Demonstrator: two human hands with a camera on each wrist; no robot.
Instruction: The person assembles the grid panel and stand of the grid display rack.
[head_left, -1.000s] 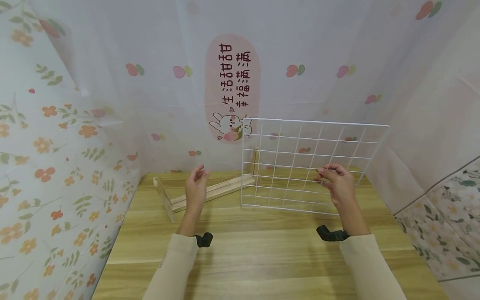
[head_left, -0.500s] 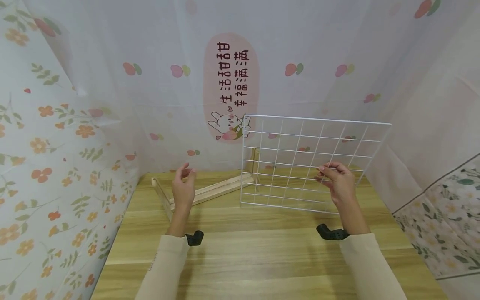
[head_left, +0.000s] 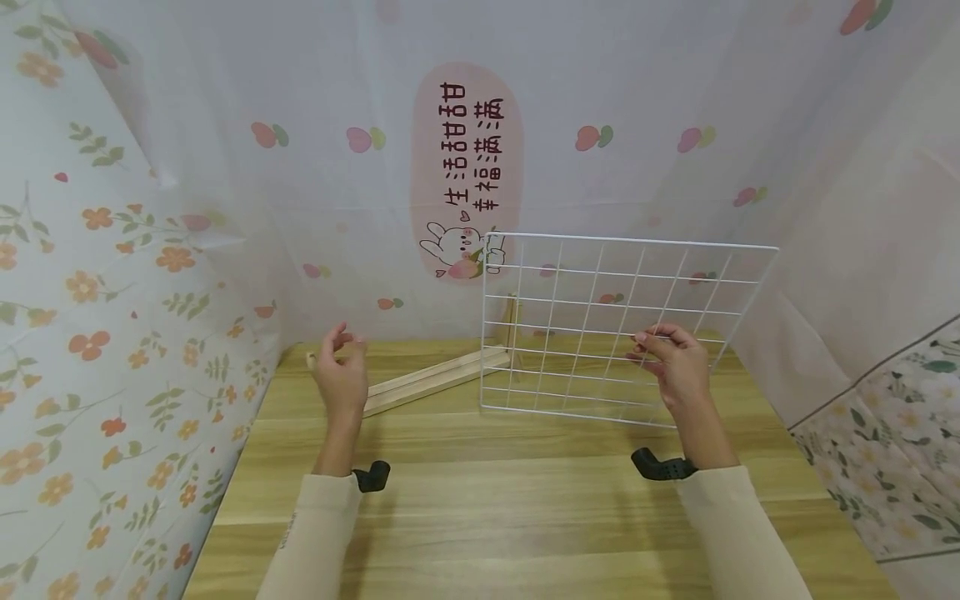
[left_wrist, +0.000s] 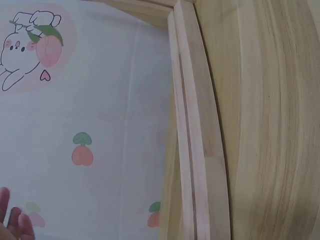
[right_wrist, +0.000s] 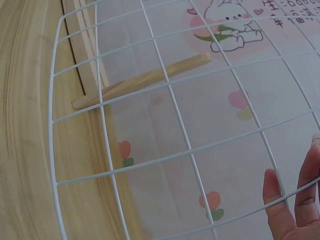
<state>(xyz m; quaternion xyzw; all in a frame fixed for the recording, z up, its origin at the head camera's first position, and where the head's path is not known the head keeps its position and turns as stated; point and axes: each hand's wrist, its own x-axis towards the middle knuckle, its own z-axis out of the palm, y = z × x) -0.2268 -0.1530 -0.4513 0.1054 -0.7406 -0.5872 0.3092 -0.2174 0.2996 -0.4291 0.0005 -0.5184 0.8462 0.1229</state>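
Observation:
My right hand (head_left: 681,367) pinches a white wire grid panel (head_left: 630,241) near its right side and holds it up, tilted toward the back. In the right wrist view, fingers (right_wrist: 277,205) lie against the wires of the grid. A pale wooden stand, with a long rail (head_left: 435,382) and an upright at each end, lies behind on the table. Its right upright (right_wrist: 135,84) shows through the grid. My left hand (head_left: 342,379) hovers in front of the stand's left upright, mostly hiding it. The left fingers are loosely bent, with nothing visible in them.
Under everything is a wood-grain table (head_left: 495,500). A patterned cloth (head_left: 330,208) hangs directly behind it, with more flowered cloth at both sides. Each wrist carries a black camera mount (head_left: 660,467).
My left hand has moved left, from in front of the stand's rail to its left upright. The right hand and the grid have stayed nearly still.

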